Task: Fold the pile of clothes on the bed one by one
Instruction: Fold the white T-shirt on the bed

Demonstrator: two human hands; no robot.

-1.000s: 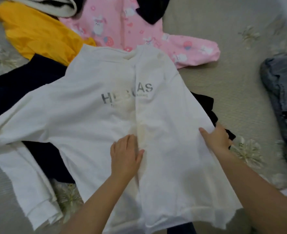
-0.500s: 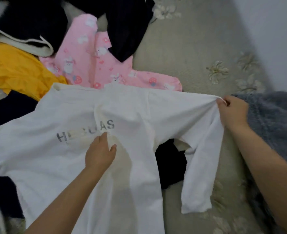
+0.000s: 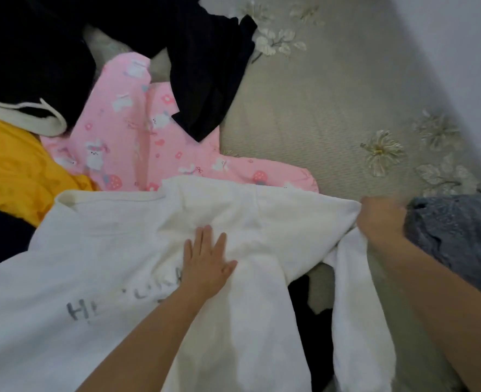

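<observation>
A white long-sleeved shirt (image 3: 115,267) with grey lettering lies spread across the near part of the bed. My left hand (image 3: 205,264) rests flat on its chest, fingers apart, just right of the lettering. My right hand (image 3: 380,219) pinches the shirt's right shoulder at the sleeve seam and holds it out to the right. The right sleeve (image 3: 355,312) hangs down from that grip toward me. Behind the shirt lies the pile: a pink printed garment (image 3: 137,142), a yellow garment (image 3: 13,171) and black clothes (image 3: 199,69).
A grey-blue fuzzy garment (image 3: 459,239) lies at the right, touching my right hand. A dark piece (image 3: 315,329) shows under the white shirt. The beige flowered bedspread (image 3: 318,114) is bare at the back right, bounded by a pale wall (image 3: 465,52).
My left hand slid up the shirt's chest and spread flat over the end of the lettering. My right hand went from the shirt's side to its right shoulder and pulled it out; the view tilted up.
</observation>
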